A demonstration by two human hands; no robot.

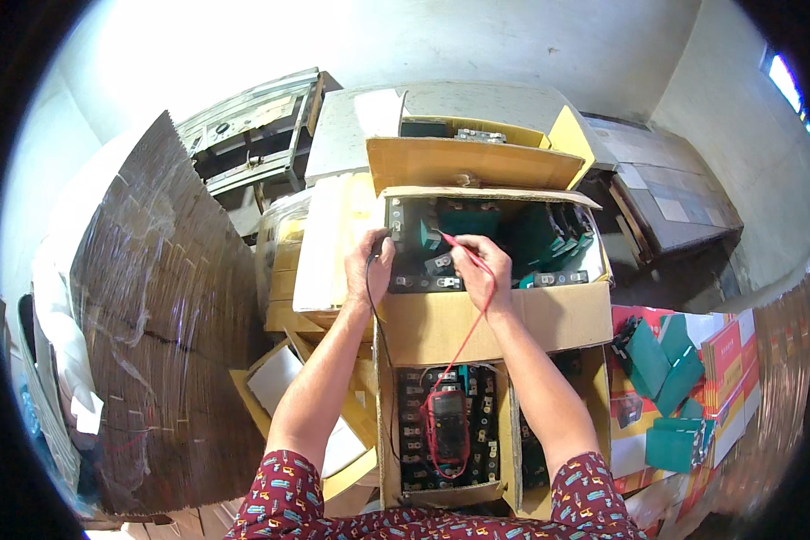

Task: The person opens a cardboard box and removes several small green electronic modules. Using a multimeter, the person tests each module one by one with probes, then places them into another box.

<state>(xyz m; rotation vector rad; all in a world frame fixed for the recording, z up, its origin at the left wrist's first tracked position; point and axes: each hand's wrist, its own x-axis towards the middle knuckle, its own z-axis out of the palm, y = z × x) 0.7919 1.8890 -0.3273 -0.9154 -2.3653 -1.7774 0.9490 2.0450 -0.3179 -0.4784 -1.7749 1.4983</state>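
Risk of dragging the digital multimeter across batteries in the near carton by tugging the red lead; farther, of bridging crowded terminals through a slipped red probe. Multimeter nearer than either grip; black lead narrowly held in left hand, tip indistinct; red probe pinched in right hand, tip beside a green-cased battery.

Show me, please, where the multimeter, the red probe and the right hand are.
Multimeter (pixel 450 429): head view, on its dark body.
Red probe (pixel 451 240): head view, on its front end.
Right hand (pixel 482 274): head view, on its back.
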